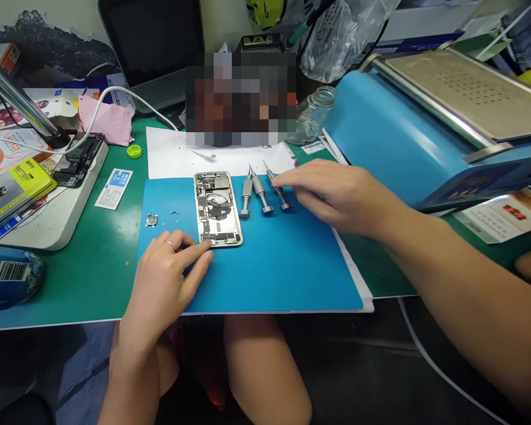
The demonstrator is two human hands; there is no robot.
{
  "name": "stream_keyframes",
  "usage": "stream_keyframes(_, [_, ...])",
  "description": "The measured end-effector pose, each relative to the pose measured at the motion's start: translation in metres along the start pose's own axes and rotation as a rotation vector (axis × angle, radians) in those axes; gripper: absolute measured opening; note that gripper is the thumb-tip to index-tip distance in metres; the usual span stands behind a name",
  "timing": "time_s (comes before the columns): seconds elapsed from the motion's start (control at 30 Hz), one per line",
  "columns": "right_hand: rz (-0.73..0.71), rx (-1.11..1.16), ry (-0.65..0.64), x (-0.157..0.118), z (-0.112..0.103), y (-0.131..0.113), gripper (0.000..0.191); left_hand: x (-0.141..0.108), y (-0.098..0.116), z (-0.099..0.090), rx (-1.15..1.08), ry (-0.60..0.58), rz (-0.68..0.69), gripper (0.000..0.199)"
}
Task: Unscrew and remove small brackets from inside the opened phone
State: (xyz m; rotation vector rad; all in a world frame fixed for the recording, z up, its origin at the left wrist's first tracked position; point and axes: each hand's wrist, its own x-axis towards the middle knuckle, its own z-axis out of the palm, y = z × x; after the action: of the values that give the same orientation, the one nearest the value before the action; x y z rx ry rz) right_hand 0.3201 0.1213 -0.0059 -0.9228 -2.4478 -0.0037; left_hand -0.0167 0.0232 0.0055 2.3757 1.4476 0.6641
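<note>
An opened phone [218, 209] lies on the blue mat [265, 265], its inner parts showing. My left hand [170, 271] rests by its lower left corner, index fingertip on the bottom edge, thumb apart from the finger, holding nothing. Three small grey screwdrivers [259, 192] lie side by side to the right of the phone, tips pointing away. My right hand [336, 192] is over the rightmost screwdriver [277, 188], fingers extended and fingertips at its shaft; it is not lifted. A small metal part [151, 220] and tiny pieces lie left of the phone.
A blue machine [389, 130] with a metal top plate stands at the right, beside a glass jar [317, 112]. White paper [168, 156] lies behind the mat. At the left are a white box [77, 206], a battery package [15, 192] and a blue packet [11, 277].
</note>
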Motion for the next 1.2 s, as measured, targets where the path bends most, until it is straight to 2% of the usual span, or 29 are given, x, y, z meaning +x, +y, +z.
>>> stream_keyframes(0.17, [0.069,-0.013,0.022,0.033,0.001,0.001,0.03,0.002,0.001,-0.002,-0.024,0.009,-0.022,0.029])
stream_keyframes(0.27, [0.106,0.0,0.063,0.04,0.004,0.001,0.029,0.003,0.0,-0.002,-0.044,0.003,-0.028,0.029])
stream_keyframes(0.4, [0.127,0.048,0.085,0.033,0.001,-0.003,0.024,0.003,0.001,-0.002,-0.072,-0.003,-0.038,0.028])
stream_keyframes(0.57, [0.081,0.141,-0.033,0.027,-0.005,-0.005,0.027,0.004,0.006,-0.004,-0.092,0.012,-0.053,0.026])
stream_keyframes(0.67, [0.077,0.197,-0.047,0.027,-0.005,-0.005,0.029,0.004,0.008,-0.004,-0.096,0.037,-0.052,0.028])
stream_keyframes(0.97, [0.031,0.214,-0.074,0.025,-0.003,-0.002,0.022,0.003,0.006,-0.002,-0.047,-0.002,0.041,0.03])
stream_keyframes(1.07, [0.003,0.214,-0.128,0.025,-0.002,-0.001,0.017,0.002,0.007,-0.003,-0.04,0.0,0.063,0.03])
stream_keyframes(1.2, [-0.023,0.229,-0.225,0.025,0.0,0.001,0.024,0.003,0.009,-0.003,-0.035,-0.001,0.071,0.03])
